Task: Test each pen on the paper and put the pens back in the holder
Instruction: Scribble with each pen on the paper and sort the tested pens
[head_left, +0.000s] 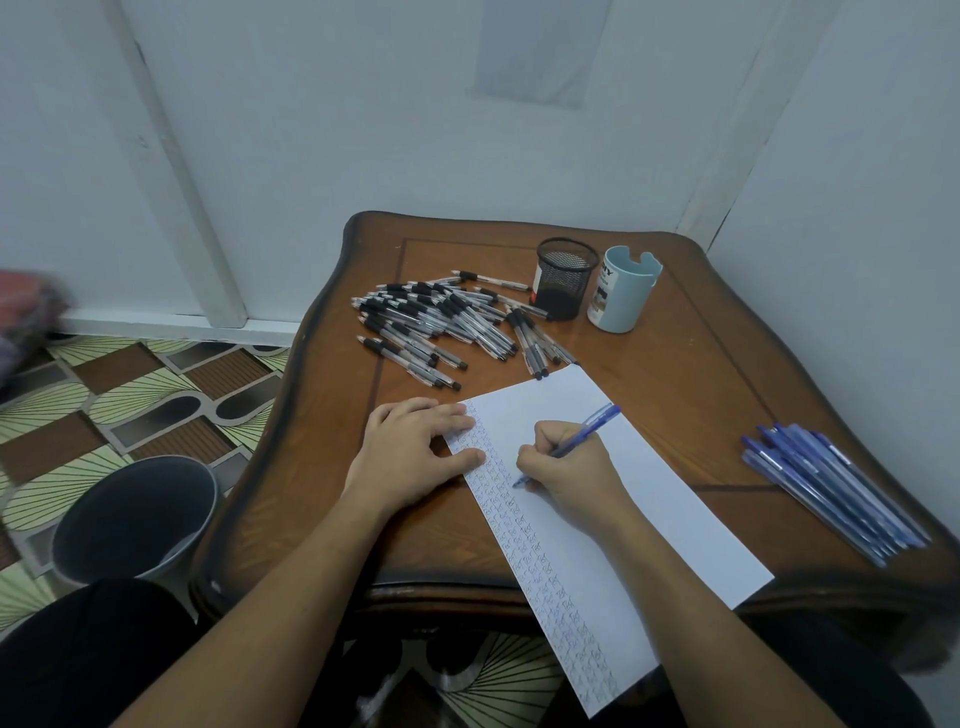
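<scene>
One blue pen (597, 422) gripped in right hand (569, 470), barrel partly hidden, left hand (410, 452) flat on paper (654, 499)

Scribbles (514, 525) on paper (665, 509) (tiny rows) are illegible.

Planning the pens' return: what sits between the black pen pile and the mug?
The mesh holder, upright, close beside the mug, with pens from the pile reaching its base; seen in the head view.

The brown wooden table (685, 374) looks polished, with visible grain and a soft sheen. The white paper sheet (649, 509) is matt. The black holder (565, 278) is wire mesh; the pale blue mug-like holder (623, 291) looks smooth and glossy. The far-left heap of pens (436, 322) has clear plastic barrels.
</scene>
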